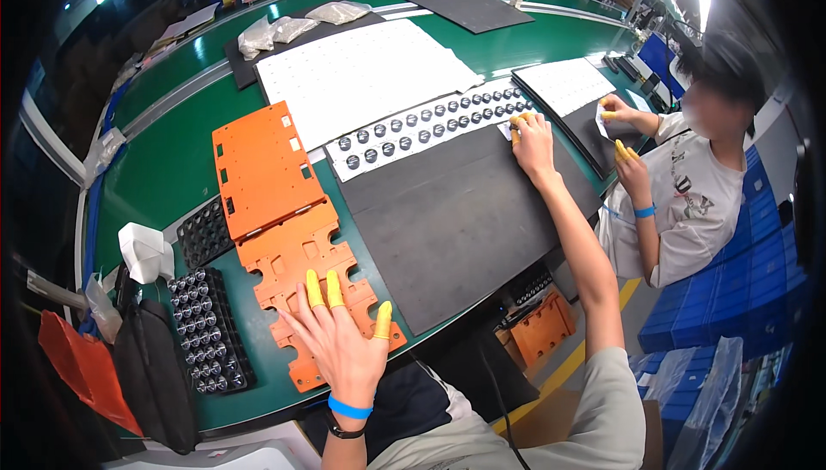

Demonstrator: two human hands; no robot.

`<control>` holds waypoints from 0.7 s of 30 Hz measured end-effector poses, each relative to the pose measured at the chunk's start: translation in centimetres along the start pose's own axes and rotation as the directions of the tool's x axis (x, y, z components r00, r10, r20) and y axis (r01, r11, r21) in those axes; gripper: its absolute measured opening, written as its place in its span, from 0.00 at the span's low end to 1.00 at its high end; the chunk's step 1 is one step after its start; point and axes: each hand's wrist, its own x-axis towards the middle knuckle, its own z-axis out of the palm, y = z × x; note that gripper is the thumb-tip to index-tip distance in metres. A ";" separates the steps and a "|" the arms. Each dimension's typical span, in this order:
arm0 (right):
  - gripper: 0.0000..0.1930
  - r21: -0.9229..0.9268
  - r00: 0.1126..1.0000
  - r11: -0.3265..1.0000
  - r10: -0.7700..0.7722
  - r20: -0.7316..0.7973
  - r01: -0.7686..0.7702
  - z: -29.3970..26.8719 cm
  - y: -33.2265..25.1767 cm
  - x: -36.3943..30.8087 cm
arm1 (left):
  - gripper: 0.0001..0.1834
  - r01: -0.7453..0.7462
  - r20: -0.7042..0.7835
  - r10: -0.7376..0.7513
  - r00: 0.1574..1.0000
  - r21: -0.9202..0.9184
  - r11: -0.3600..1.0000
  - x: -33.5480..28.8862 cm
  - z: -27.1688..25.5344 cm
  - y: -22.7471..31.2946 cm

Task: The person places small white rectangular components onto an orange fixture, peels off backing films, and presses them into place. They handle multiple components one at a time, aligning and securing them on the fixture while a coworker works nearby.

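My left hand, with yellow finger cots on some fingers, lies spread on an orange fixture plate with notched edges. That plate joins a flat orange panel behind it. My right hand reaches to the right end of a white strip bearing two rows of black round parts. Its fingers are drawn together at the strip's end, and what they pinch is hidden. Below the strip lies a large black mat. Left of my left hand stands a black tray of shiny round parts.
A large white sheet lies behind the strip. Another black tray and a white container stand at the left. To the right, a co-worker holds a small white piece over another black mat. Plastic bags lie at the back.
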 end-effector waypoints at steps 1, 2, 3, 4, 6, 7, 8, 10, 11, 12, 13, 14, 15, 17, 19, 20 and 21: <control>0.14 0.008 1.000 1.000 -0.011 0.000 0.011 0.0 0.0 0.1 | 0.42 -0.003 -0.002 0.003 1.000 -0.003 1.000 0.0 0.0 0.0; 0.14 0.005 1.000 1.000 -0.008 0.001 0.008 0.0 0.0 0.1 | 0.42 -0.006 -0.005 0.006 1.000 -0.006 1.000 0.0 0.0 0.0; 0.14 0.002 1.000 1.000 -0.006 0.002 0.006 0.0 0.0 0.2 | 0.42 -0.005 -0.003 0.005 1.000 -0.007 1.000 0.0 0.0 0.0; 0.14 0.000 1.000 1.000 -0.003 0.003 0.003 0.0 0.0 0.2 | 0.42 -0.004 -0.001 0.004 1.000 -0.007 1.000 0.0 0.0 0.0; 0.14 0.005 1.000 1.000 -0.016 -0.006 0.016 0.0 0.0 0.4 | 0.43 -0.001 0.001 0.001 1.000 -0.007 1.000 0.1 0.0 0.0; 0.14 0.009 1.000 1.000 -0.023 -0.010 0.023 0.1 -0.1 0.4 | 0.43 0.000 0.002 0.000 1.000 -0.008 1.000 0.1 0.0 0.0; 0.14 0.009 1.000 1.000 -0.020 -0.006 0.020 0.1 -0.1 0.5 | 0.43 0.002 0.003 -0.002 1.000 -0.009 1.000 0.1 -0.1 -0.1; 0.14 0.009 1.000 1.000 -0.017 0.000 0.017 0.0 -0.2 0.7 | 0.43 -0.001 0.009 0.001 1.000 -0.012 1.000 0.0 -0.1 -0.1; 0.14 0.013 1.000 1.000 -0.009 -0.020 0.010 0.0 -0.3 0.7 | 0.43 0.001 0.012 -0.001 1.000 -0.011 1.000 0.0 -0.1 -0.1; 0.14 0.016 0.999 1.000 -0.002 -0.041 0.002 -0.1 -0.3 0.7 | 0.43 0.000 0.013 0.000 1.000 -0.015 1.000 0.0 -0.1 -0.2; 0.14 0.021 0.998 1.000 0.005 -0.062 -0.004 -0.1 -0.6 0.7 | 0.43 0.000 0.015 0.001 1.000 -0.019 1.000 0.0 -0.1 -0.1; 0.14 0.096 0.988 0.995 0.047 -0.144 -0.033 -0.5 -1.4 0.9 | 0.43 0.000 0.015 0.000 1.000 -0.021 1.000 0.0 -0.2 -0.1; 0.14 0.154 0.982 0.987 0.071 -0.178 -0.044 -0.9 -2.8 1.3 | 0.42 -0.001 0.008 0.001 1.000 -0.026 1.000 0.1 -0.2 -0.2; 0.14 0.260 0.963 0.963 0.128 -0.237 -0.064 -2.0 -6.1 2.2 | 0.42 -0.010 -0.003 0.010 1.000 -0.040 0.999 0.0 -0.1 -0.2; 0.15 0.432 0.972 0.901 0.133 -0.194 -0.038 -2.8 -10.4 3.1 | 0.42 -0.015 -0.002 0.015 1.000 -0.049 0.999 0.0 -0.1 -0.3; 0.16 0.491 0.983 0.871 0.092 -0.158 -0.003 -3.4 -12.8 3.7 | 0.42 -0.015 -0.005 0.015 1.000 -0.052 0.999 0.0 -0.1 -0.4; 0.17 0.491 0.987 0.871 0.057 -0.151 0.025 -3.3 -15.1 4.4 | 0.41 -0.020 -0.011 0.019 1.000 -0.056 0.998 0.1 -0.1 -0.4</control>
